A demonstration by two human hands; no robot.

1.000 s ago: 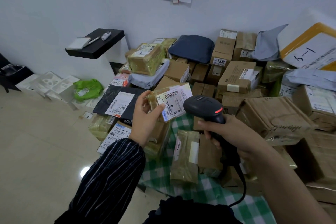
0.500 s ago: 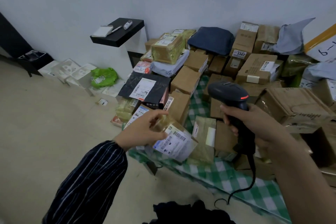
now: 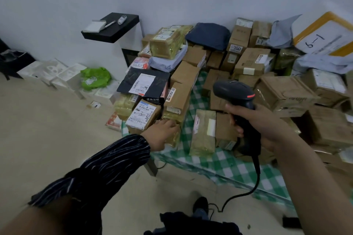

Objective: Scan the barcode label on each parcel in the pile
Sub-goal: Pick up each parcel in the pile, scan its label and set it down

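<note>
White-walled room, green-checked cloth counter [image 3: 229,166] heaped with brown cardboard parcels [image 3: 250,61] | left grip [image 3: 162,133] lies over small yellowish tape-wrapped parcel [image 3: 175,136] at counter's near-left edge, clasp: cannot tell | right grip [image 3: 254,120] holds black handheld scanner [image 3: 235,91] | parcel likely light, tape slick: take by short edges

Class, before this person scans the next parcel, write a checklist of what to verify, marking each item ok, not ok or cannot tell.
1. Scanner held firmly: ok, the right hand wraps its handle.
2. Scanner aimed at a label: not ok, no parcel is held up before it.
3. Left hand has a grip on a parcel: cannot tell; it rests on the taped parcel at the edge of the table.
4. That parcel's barcode label showing: not ok, none visible.
5. Cable free: ok, it hangs slack.
</note>
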